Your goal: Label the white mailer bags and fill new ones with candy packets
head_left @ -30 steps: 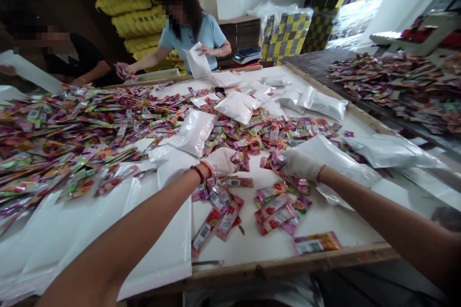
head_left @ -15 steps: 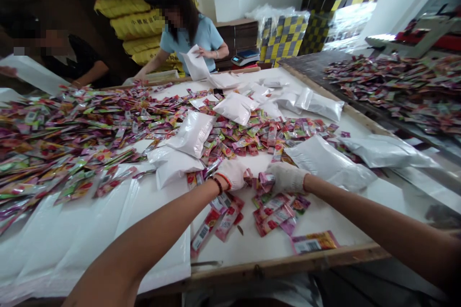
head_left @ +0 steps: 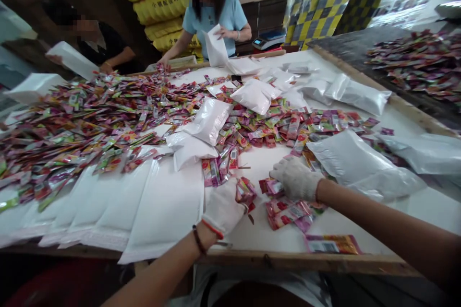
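Counter (head_left: pixel 306 263), white-topped, with a wooden rim along its near edge. One sachet (head_left: pixel 333 244), printed with a barcode, flat just inside that rim. Left hand (head_left: pixel 224 206), white knitted glove with red cuff, dark bracelet (head_left: pixel 199 240) at the wrist; grip closed about a small bunch of sachets (head_left: pixel 245 191), pink and red, above the counter. Right hand (head_left: pixel 297 178), gloved likewise; grip curled round a second bunch (head_left: pixel 272 187), its ends projecting past the fingers. Beneath and beside it, a loose pile (head_left: pixel 288 213) of matching sachets.

To the left, white envelopes (head_left: pixel 169 201), flat and overlapping. To the right of the right hand, a filled white pouch (head_left: pixel 360 163). Beyond the hands, scattered sachets with further filled pouches (head_left: pixel 212 120) upon them; at left, a large heap (head_left: pixel 108 100) of sachets.

Far side: person in light blue (head_left: pixel 216 19), holding a white envelope (head_left: pixel 216 50); person in black (head_left: pixel 108 45). Behind: yellow sacks (head_left: pixel 162 5), stacked; weighing scale (head_left: pixel 268 41); checkered black-and-yellow stack (head_left: pixel 317 9).
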Motion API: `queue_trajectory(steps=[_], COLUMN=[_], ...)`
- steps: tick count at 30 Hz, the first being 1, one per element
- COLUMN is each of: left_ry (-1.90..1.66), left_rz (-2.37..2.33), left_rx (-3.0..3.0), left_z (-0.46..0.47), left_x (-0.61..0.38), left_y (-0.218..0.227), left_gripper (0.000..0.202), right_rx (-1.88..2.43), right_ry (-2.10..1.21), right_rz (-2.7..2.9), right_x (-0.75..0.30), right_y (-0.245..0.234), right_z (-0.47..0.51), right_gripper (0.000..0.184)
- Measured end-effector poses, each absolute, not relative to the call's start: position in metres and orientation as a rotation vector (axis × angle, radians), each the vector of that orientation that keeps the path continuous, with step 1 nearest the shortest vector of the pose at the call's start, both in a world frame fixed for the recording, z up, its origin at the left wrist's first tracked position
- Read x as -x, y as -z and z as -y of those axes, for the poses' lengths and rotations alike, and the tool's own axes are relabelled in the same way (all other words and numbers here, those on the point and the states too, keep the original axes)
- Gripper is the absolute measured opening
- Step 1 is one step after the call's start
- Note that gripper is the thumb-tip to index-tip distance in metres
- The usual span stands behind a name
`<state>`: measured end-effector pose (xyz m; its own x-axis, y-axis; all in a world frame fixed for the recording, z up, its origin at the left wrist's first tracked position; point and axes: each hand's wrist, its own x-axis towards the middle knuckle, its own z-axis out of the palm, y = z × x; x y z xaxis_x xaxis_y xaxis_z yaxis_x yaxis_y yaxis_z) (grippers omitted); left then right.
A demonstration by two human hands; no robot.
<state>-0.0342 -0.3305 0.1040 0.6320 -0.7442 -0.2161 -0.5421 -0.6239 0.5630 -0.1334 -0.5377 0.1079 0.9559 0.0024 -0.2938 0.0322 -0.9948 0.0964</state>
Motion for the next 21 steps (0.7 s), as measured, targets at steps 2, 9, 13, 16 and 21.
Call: queue_trajectory(steps=[2, 9, 13, 16, 21], left_ry=[0.491, 0.667, 0.76, 0.763, 0.964], left_rz=[1.138, 0.693, 0.371, 0.291, 0.418], left_rx=[-2.524, -1.986, -1.481, -1.339, -1.293], left_z=[0.331, 0.331, 0.341, 0.356, 0.361], left_x=[0.042, 0.026, 0.028, 0.038, 0.049], left_y=[-0.09, -0.085, -0.097, -0.104, -0.107], left_gripper=[0.034, 0.035, 0.04, 0.036, 0.042], right_rx=[-3.011, -3.431, -3.808, -4.175, -4.355], right_ry=[0.45, 0.227, -0.143, -0.284, -0.723], right_rz=[-0.071, 0.426, 1.048, 0.908, 0.951], right_x=[0.129, 0.134, 0.13, 0.125, 0.129], right_y=[-0.102, -0.115, -0.12, -0.111, -0.094], right_z=[0.538, 0.549, 0.521, 0.487, 0.453], right_gripper=[0.021, 0.018, 0.014, 0.02, 0.048])
